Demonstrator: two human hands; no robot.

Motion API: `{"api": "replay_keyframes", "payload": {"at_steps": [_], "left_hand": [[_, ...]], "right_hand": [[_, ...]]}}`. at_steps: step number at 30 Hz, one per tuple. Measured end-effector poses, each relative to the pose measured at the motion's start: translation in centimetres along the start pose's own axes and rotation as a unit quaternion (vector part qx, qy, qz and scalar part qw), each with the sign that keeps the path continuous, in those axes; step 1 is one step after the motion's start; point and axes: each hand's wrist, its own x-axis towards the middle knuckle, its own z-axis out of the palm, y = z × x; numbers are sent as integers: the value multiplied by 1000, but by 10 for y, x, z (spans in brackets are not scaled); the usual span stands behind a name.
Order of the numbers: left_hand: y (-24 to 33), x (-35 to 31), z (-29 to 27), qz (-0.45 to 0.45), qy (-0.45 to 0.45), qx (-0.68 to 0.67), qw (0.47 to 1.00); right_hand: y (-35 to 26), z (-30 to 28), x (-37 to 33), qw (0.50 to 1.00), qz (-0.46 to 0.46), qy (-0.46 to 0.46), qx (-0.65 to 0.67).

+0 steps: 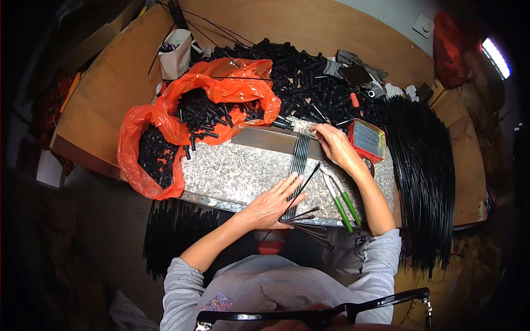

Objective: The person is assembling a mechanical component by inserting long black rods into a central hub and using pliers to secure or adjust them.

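Note:
A row of thin dark rods (301, 157) lies side by side across the speckled stone slab (221, 171), running from near my body toward a grey metal bar (259, 139). My left hand (273, 203) rests flat on their near part, fingers stretched out. At their far ends is my right hand (335, 146), its fingers bent and closed; what they pinch is too small to make out. Several loose black rods with thicker tips (306, 217) stick out over the slab's near edge beside my left hand. Green-handled pliers (341, 198) lie right of the rods.
Orange plastic bags (149, 118) of black parts stand at the left. Behind the slab spreads a heap of black tubular parts (298, 71). A red tin (367, 140) sits at the right, beside a long bundle of black rods (422, 182). A white container (175, 55) stands far left.

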Motion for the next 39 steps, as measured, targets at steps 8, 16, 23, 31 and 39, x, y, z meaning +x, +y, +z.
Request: {"api": "replay_keyframes", "payload": {"at_steps": [8,16,23,31,39], "left_hand": [[-1,0,1,2,-9,3,1000],[-1,-1,7,-14,25,-55,998],[0,0,7,-8,31,-50,998],[-1,-1,10,-10,36,-57,998],[0,1,5,-5,7,-15,1000]], "right_hand": [[5,4,-2,996,57,20,62],[15,2,-8,995,99,14,10],[23,-2,-9,997,62,32,-18],[96,-87,-79,906,321,-73,-265],[96,-82,-93,930,279,54,-233]]}}
